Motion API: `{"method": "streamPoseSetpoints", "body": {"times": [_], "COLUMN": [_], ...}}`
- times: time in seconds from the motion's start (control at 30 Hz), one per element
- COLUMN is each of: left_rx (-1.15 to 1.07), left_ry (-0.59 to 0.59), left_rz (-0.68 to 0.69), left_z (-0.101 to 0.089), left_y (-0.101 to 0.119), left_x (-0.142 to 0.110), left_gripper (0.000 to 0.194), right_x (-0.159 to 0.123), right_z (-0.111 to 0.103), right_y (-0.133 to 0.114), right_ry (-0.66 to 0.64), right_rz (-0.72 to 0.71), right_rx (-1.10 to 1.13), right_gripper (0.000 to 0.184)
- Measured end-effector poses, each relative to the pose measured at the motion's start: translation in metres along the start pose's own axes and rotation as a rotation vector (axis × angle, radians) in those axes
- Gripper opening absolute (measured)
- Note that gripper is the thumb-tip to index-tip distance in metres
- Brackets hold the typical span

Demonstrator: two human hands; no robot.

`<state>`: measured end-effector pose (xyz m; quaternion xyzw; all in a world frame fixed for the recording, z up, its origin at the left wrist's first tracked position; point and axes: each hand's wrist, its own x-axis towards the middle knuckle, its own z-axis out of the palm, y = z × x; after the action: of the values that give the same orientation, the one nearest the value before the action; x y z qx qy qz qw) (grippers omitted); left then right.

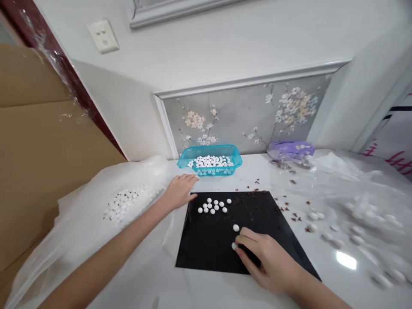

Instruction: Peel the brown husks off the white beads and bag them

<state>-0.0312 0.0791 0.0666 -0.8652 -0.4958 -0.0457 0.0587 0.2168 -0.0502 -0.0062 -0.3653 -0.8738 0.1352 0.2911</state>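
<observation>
My right hand point(267, 259) is over the black mat point(206, 249), with thumb and forefinger pinched on a small white ball point(234, 246). Just beyond its fingertips another white ball point(236, 228) lies on the mat. Palm down and fingers stretched, my left hand point(180, 190) holds nothing by the mat's far left corner. A group of several white balls point(213, 211) rests on the mat to the right of that hand. Beyond it stands a blue translucent basket point(237, 159) with many white balls inside.
Small dark brown star-shaped pieces point(286, 204) are scattered around the mat's far right corner. Loose white balls point(357, 239) and clear plastic lie at right, near a purple bag point(291, 149). At left, white sheeting point(86, 214) carries more white pieces beside a cardboard box point(48, 159).
</observation>
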Motion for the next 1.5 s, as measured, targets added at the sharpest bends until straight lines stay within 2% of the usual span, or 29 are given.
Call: {"method": "streamPoseSetpoints", "body": {"times": [0.13, 0.23, 0.3, 0.53, 0.63, 0.93, 1.27, 1.5], "left_rx": [0.144, 0.215, 0.222, 0.149, 0.133, 0.121, 0.065, 0.046], "left_ry": [-0.047, -0.048, -0.057, -0.045, -0.038, 0.014, -0.005, -0.043], "left_rz": [-0.094, -0.199, -0.251, -0.236, -0.207, -0.163, -0.172, -0.193], "left_z": [-0.004, -0.009, -0.006, 0.037, 0.047, 0.046, 0.047, 0.044], "left_y": [-0.037, -0.052, -0.054, -0.036, -0.031, -0.030, -0.011, -0.008], "left_x": [0.001, -0.003, -0.002, 0.023, 0.030, 0.037, 0.058, 0.064], "left_gripper": [0.022, 0.043, 0.051, 0.045, 0.037, 0.034, 0.038, 0.038], "right_x": [0.000, 0.001, 0.001, -0.001, 0.000, 0.005, 0.005, 0.006], "right_z": [0.000, 0.000, 0.000, 0.000, -0.001, -0.004, -0.006, -0.009], "right_y": [0.000, 0.001, 0.002, 0.002, 0.002, 0.004, 0.005, 0.003], "right_ry": [0.014, 0.016, 0.016, 0.031, 0.026, 0.005, -0.026, -0.047], "right_rz": [-0.001, -0.007, -0.007, -0.001, -0.003, -0.001, 0.023, 0.021], "right_rx": [-0.016, -0.033, -0.041, -0.071, -0.091, -0.142, -0.174, -0.176], "right_gripper": [0.017, 0.017, 0.017, 0.014, 0.013, 0.012, 0.013, 0.014]}}
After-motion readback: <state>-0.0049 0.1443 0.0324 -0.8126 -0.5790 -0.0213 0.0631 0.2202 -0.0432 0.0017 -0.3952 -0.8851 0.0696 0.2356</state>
